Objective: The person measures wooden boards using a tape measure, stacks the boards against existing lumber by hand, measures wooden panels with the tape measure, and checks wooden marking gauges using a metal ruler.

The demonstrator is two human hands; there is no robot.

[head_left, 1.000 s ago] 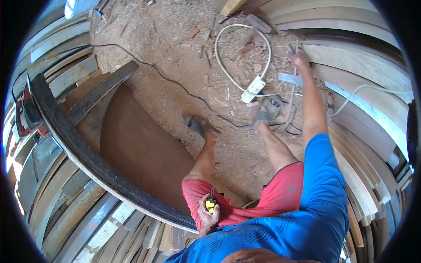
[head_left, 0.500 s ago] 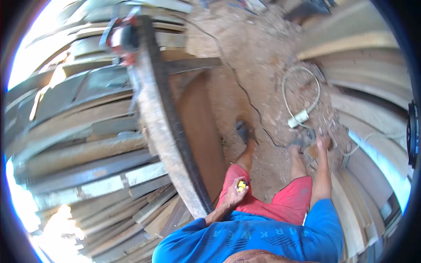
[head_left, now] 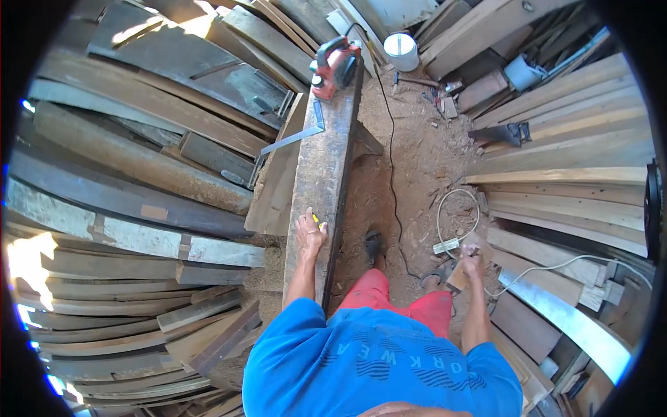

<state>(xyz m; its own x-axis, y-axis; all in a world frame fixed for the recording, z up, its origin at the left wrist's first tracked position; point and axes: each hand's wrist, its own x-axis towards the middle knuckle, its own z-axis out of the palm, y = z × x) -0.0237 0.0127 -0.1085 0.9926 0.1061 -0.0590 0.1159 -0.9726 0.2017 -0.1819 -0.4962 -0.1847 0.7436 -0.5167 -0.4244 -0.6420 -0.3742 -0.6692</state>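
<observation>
My left hand (head_left: 310,233) rests on the long worn bench plank (head_left: 326,156), its fingers curled round a small yellow tape measure (head_left: 317,220). Further along the plank lies a metal square (head_left: 295,139), one arm sticking out past the left edge. Beyond it a red and black power tool (head_left: 335,66) stands at the plank's far end. On the right, my right hand (head_left: 472,258) is closed on a small piece of wood (head_left: 457,279), held above the floor near my foot.
Stacked boards (head_left: 139,149) fill the left side, and more timber (head_left: 577,160) lies on the right. A black cord (head_left: 392,146) crosses the dusty floor. A white cable with a socket block (head_left: 446,245) lies near my feet. A white bucket (head_left: 401,52) stands at the far end.
The view has swung, bringing the bench nearer the middle. My left hand has moved from over my thigh onto the plank with the tape measure. The piece of wood shows more clearly at my right hand.
</observation>
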